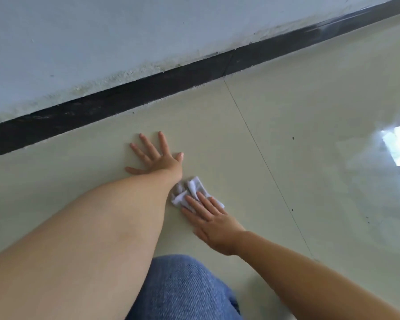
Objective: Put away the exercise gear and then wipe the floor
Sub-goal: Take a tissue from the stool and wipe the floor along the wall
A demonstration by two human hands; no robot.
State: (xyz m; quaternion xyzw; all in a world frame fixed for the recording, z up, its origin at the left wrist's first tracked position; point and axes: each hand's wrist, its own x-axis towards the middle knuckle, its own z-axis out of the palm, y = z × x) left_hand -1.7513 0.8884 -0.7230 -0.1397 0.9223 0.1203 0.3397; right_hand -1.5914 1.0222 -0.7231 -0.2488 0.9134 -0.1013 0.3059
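Cloth [195, 191] crumpled on floor [286, 125], under right hand [211, 221] fingertips, just near of left hand's wrist. Right fingers straight, close together, pressing cloth flat; bulk of it lies far-left of them. Left hand [156, 155] splayed flat on floor, bracing, holds nothing. Skirting [125, 95] far. Wiping looks underway; no gear visible.
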